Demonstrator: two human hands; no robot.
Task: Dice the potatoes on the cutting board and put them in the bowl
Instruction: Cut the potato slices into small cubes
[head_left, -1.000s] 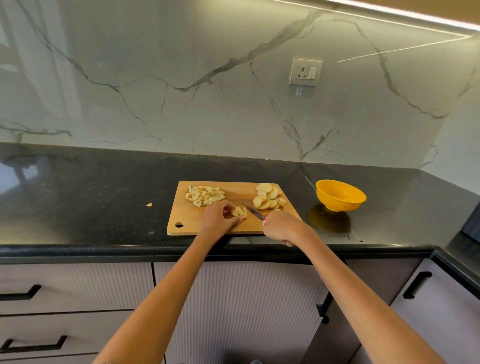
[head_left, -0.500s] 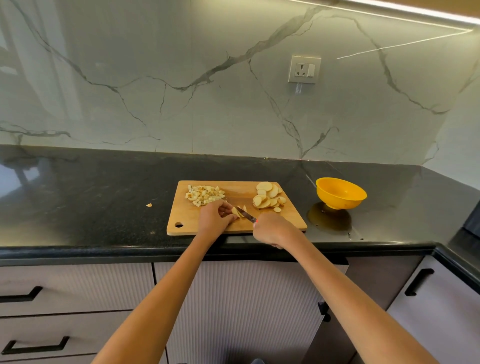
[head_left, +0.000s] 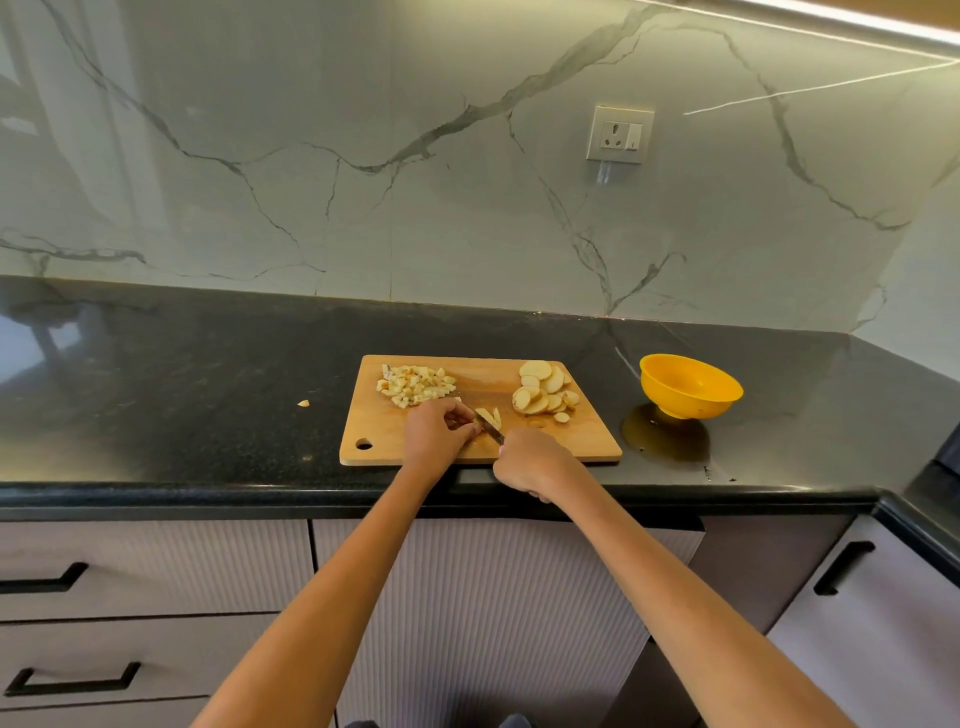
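Black stone counter (head_left: 182, 374), marble-look wall behind with 1 socket (head_left: 620, 134). Wooden cutting board (head_left: 587, 441) sits near the counter's front edge, hanging hole at its near-left corner. Diced potato pile (head_left: 415, 385) on the board's far-left part. Stack of round potato slices (head_left: 545, 393) on the far-right part, well apart from the dice. Potato strips (head_left: 490, 415) lie between the 2 piles, toward the front. Left hand (head_left: 436, 432) has fingers curled down on the strips, pinning them. Right hand (head_left: 530, 462) is wrapped tight around the handle of a knife (head_left: 491, 430); handle hidden in the fist, blade angled up-left into the strips, touching them right beside the left fingertips. Yellow bowl (head_left: 688, 385) stands on the counter right of the board, not touching it; no potato visible in it. 1 stray potato bit (head_left: 303, 402) on the counter left of the board. Grey drawers (head_left: 156, 571) with black handles below.
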